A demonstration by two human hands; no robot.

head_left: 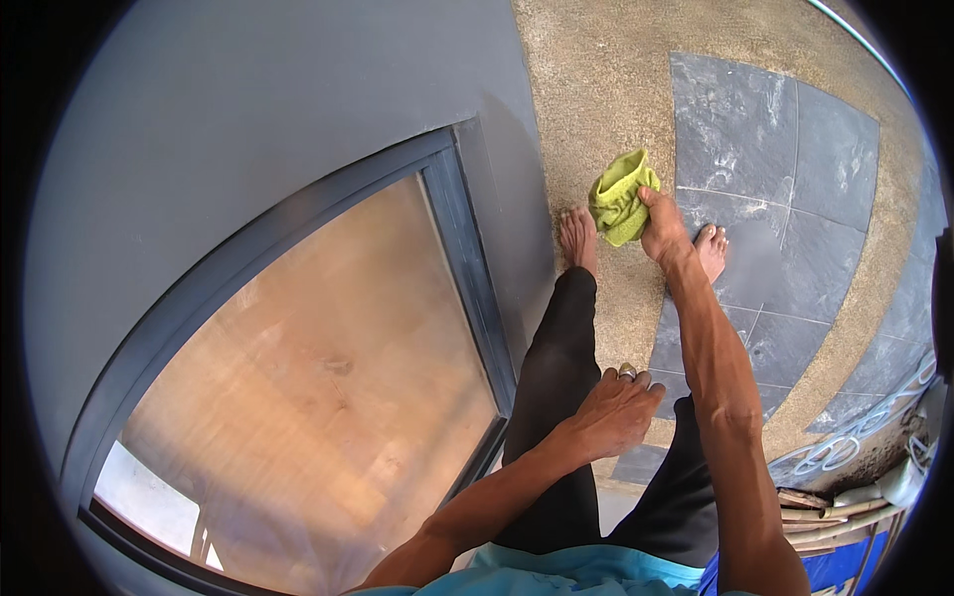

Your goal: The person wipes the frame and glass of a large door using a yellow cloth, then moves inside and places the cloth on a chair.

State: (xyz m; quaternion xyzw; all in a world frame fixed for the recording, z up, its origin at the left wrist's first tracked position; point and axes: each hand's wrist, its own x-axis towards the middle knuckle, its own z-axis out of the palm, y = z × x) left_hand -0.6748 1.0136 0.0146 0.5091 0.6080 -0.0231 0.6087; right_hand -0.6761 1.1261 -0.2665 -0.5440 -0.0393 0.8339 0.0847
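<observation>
Ahead of me, my right hand (pixel 664 226) grips a crumpled yellow-green cloth (pixel 620 204) at its right edge, thumb on top. The cloth hangs over the floor between my bare feet, with one fold standing up. My left hand (pixel 618 412) is lower down in front of my legs, back upward, with a ring on one finger. Its fingers are curled in, and I see nothing in them; the palm is hidden. To the left is a large glass pane (pixel 318 368) in a dark grey frame (pixel 298 214), with hazy smears on the glass. Neither hand touches it.
A smooth grey wall (pixel 298 79) surrounds the frame. Underfoot are pebbled flooring (pixel 586 89) and dark slate tiles (pixel 735 129) with whitish marks. At the right lie a coiled pale hose (pixel 845 447) and several bamboo poles (pixel 835 517) beside a blue object (pixel 845 566).
</observation>
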